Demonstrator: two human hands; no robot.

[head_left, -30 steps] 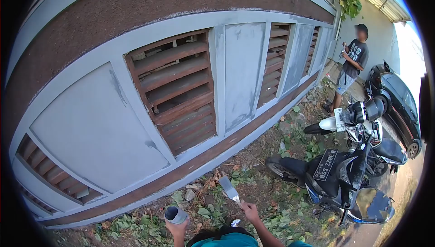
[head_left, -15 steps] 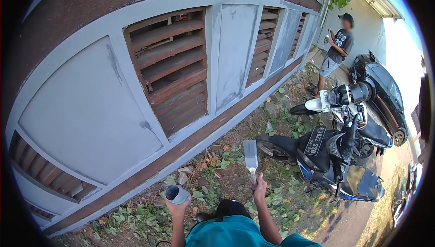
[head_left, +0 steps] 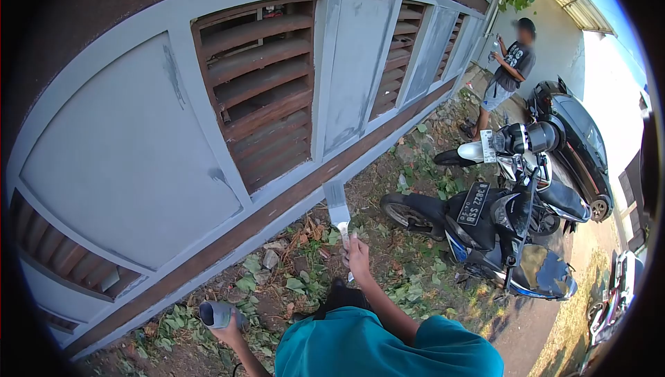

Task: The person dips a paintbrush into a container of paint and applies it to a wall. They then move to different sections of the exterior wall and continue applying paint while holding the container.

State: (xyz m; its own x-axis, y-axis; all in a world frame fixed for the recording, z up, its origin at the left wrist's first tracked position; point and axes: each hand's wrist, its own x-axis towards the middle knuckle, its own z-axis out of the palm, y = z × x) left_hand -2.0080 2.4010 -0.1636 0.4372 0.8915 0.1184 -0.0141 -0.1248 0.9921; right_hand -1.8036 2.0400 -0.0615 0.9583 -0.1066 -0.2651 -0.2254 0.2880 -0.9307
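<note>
Gripping a scraper [head_left: 336, 200] in the right hand [head_left: 357, 256], a cup [head_left: 220, 315] in the left hand [head_left: 228, 333].
Dark smears [head_left: 172, 76] mark several panels [head_left: 125, 162]; the scraper touches none.

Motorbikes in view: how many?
2 clear: dark one, white one just beyond it. Vehicle at the right edge is too unclear to tell; others may be hidden.

Plate [head_left: 473, 204] on dark motorcycle [head_left: 508, 212]: "B 3822 SSB"
</note>
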